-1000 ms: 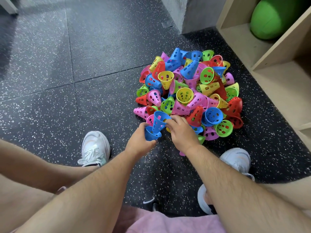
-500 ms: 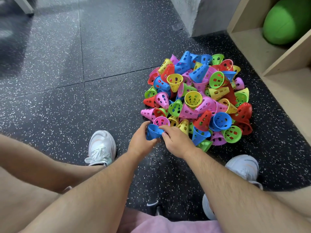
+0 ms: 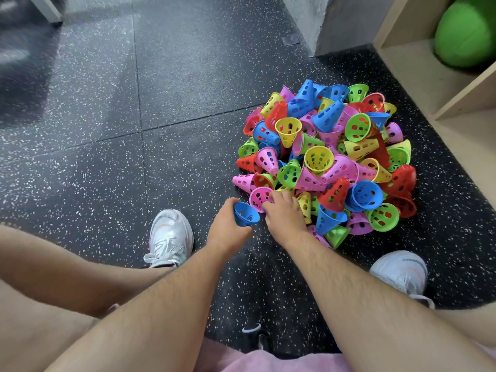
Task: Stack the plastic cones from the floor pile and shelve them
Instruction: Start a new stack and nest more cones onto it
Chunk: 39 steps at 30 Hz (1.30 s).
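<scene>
Gripping blue cone (image 3: 245,216) in left hand (image 3: 228,226), fingers curled round its wall. Pinching pink cone (image 3: 257,197) rim with right hand (image 3: 284,214) at pile (image 3: 322,157) edge. Judged light, thin, springy; best taken by wide rim.

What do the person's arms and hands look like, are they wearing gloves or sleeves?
No gloves and no sleeves show. The left hand and right hand are bare, with no rings, watch or bands in view. The left forearm and right forearm are bare and hairy. The person also wears white trainers, and pink cloth shows at the bottom edge.
</scene>
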Each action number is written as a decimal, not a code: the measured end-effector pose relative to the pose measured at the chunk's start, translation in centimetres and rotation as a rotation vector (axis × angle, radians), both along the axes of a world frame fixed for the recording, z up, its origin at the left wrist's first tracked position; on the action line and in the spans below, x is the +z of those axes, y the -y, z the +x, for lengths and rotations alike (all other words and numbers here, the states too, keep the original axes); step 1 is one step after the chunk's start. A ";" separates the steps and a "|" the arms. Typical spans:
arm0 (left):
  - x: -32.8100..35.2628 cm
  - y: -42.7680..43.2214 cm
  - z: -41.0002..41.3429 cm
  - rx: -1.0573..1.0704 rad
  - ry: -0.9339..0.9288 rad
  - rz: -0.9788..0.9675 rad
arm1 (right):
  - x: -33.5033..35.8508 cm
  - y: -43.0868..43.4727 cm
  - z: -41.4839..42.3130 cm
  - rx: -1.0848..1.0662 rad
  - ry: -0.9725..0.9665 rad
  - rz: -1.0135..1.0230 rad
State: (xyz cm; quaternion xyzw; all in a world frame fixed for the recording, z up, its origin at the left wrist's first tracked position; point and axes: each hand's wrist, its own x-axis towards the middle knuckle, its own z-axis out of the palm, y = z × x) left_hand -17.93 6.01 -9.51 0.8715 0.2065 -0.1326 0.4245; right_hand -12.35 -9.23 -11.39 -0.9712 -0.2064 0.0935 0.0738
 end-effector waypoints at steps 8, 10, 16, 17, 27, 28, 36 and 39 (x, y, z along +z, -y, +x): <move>-0.1 0.3 0.0 0.006 -0.025 0.021 | -0.4 -0.5 1.6 0.017 0.038 0.060; -0.1 0.3 -0.1 -0.002 -0.031 0.026 | -0.6 -0.5 1.8 0.029 0.051 0.102; -0.1 0.1 0.1 0.031 -0.057 0.008 | -1.0 0.6 0.5 -0.153 0.160 0.370; -0.2 0.1 0.1 0.034 -0.064 0.003 | -0.6 0.7 0.5 -0.172 0.171 0.406; -0.4 1.5 0.3 0.016 -0.008 -0.053 | 1.7 0.7 0.2 0.025 0.143 0.419; -0.4 1.6 0.3 0.010 -0.009 -0.044 | 1.7 1.1 0.0 0.029 0.156 0.400; -0.4 2.2 0.6 -0.009 0.041 -0.052 | 1.2 3.6 -1.7 0.039 -0.198 0.514; -0.5 2.2 0.4 -0.068 0.027 -0.024 | 1.7 4.4 -2.5 -0.041 -0.264 0.485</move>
